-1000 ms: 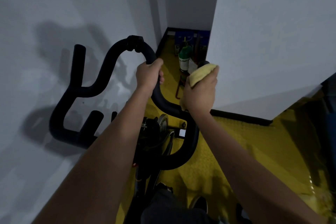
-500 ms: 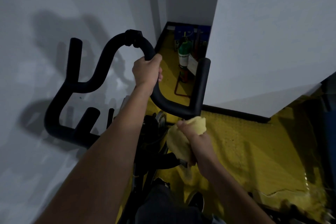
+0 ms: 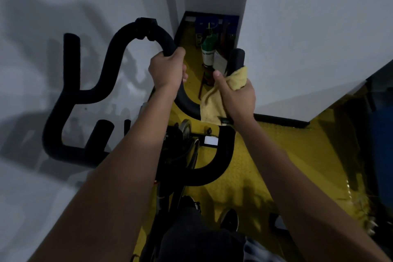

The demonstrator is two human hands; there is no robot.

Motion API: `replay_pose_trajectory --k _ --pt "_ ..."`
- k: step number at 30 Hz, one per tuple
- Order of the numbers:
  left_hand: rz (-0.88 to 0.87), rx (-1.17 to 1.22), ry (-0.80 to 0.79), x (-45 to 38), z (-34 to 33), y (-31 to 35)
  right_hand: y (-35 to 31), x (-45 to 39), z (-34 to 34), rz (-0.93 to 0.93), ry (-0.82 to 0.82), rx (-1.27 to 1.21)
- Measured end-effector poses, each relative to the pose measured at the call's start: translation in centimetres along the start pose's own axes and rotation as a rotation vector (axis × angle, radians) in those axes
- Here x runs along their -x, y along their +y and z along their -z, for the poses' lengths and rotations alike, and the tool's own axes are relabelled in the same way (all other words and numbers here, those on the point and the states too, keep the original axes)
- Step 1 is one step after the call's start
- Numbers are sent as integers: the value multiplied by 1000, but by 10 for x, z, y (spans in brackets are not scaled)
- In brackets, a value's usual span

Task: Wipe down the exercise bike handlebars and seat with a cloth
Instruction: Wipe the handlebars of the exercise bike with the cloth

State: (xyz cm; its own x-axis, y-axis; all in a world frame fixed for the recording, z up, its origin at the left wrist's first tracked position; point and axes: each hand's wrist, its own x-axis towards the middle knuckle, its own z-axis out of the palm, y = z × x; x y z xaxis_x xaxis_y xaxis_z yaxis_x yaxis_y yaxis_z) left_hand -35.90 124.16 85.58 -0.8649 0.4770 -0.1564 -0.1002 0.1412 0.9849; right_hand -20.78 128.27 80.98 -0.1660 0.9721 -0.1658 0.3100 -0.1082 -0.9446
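Head view, dim light. Black padded handlebars (image 3: 119, 53) fill the left and centre of the frame, looping from an upright prong at upper left through a central arch to a second upright prong right of centre.

Left hand (image 3: 167, 70): fingers curled round the bar just right of the central arch, gripping it bare, no cloth under it.

Right hand (image 3: 238, 95): closed round the yellow cloth (image 3: 212, 104), which is wrapped on the right upright prong. Thumb lies extended along the cloth's left side. The black tip of the prong shows above the cloth; a loose fold of cloth hangs down to the left of the hand, against the bend of the bar.

Seat: not identifiable in this frame.

Below the hands, centre frame: bike frame (image 3: 182, 140) with a small white label, partly hidden by the forearms. Dark shoes (image 3: 229, 218) at lower centre on the yellow floor (image 3: 265, 166).

Upper centre, in the narrow recess between the two white walls (image 3: 319, 27): a green bottle (image 3: 209, 51) with a white label stands upright on the floor. Contents cannot be told. Behind it, blue items against the back wall, too dark to identify.
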Motion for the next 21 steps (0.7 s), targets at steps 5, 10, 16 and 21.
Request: replay_pose_trajectory --k 5,10,16,21 --pt "-14 -6 -7 5 -1 -4 31 45 23 -267 -196 -115" --pt "-352 -329 -6 19 6 -24 62 95 26 -316 -190 -136" --pt "-723 -865 172 22 16 -36 73 126 22 -245 -128 -129" --pt "-905 -1085 97 25 17 -24 61 108 18 -120 -63 37"
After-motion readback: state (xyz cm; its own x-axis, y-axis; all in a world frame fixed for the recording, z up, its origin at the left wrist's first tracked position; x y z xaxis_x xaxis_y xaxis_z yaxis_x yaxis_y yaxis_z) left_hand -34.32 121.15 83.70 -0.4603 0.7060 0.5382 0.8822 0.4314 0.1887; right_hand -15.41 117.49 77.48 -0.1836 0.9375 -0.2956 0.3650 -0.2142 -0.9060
